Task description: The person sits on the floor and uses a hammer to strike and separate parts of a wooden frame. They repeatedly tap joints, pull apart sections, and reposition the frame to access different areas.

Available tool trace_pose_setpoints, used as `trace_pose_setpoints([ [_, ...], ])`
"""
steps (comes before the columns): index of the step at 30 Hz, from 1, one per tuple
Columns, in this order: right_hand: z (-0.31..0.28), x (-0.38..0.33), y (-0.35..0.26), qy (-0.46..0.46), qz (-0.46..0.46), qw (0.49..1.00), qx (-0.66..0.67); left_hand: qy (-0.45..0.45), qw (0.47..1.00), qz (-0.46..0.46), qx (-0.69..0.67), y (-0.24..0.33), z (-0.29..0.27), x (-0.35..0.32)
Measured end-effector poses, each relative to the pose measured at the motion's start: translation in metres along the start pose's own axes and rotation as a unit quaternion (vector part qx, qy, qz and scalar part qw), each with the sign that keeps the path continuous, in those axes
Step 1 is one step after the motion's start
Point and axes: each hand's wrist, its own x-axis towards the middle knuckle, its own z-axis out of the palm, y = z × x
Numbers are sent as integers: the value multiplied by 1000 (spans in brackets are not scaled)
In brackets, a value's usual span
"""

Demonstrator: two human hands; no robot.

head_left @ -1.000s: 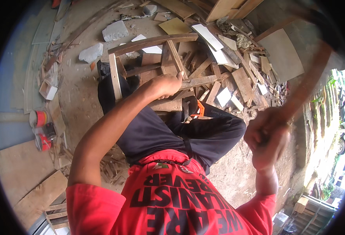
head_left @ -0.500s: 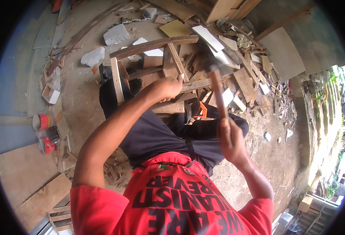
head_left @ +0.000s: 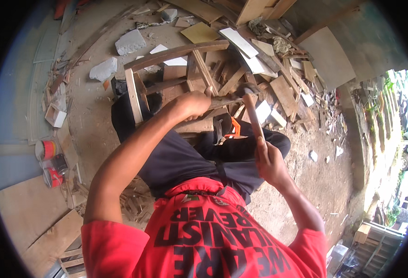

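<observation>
From the head view, our left hand (head_left: 195,103) is closed around a wooden strip (head_left: 222,99) lying across the wooden frame (head_left: 176,52), its long axis running left to right. Our right hand (head_left: 269,160) is clenched on the hammer (head_left: 252,116) handle, on the near side of the frame; the handle points away from us, its head at the strip just right of our left hand, the nearer one.

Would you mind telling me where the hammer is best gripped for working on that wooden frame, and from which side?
Grip the hammer low on its wooden handle, near the butt end, coming from the person's right side. The right hand holds it there already; the handle slants up towards the head at the wooden frame, so a low grip probably gives the best swing. The left hand steadies a slat.
</observation>
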Motion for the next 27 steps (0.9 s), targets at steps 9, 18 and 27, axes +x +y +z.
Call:
trace_pose_setpoints([
  [9, -1, -9, -28, -38, -24, 999, 7, -12, 1000, 2, -17, 2, -3, -4],
  [18, -43, -16, -77, 16, -287, 872, 397, -11, 1000, 20, -1, 2, -2, 2],
  [27, -4, -23, -15, -30, 44, 997, 64, -14, 1000, 7, -22, 7, -5, -5],
])
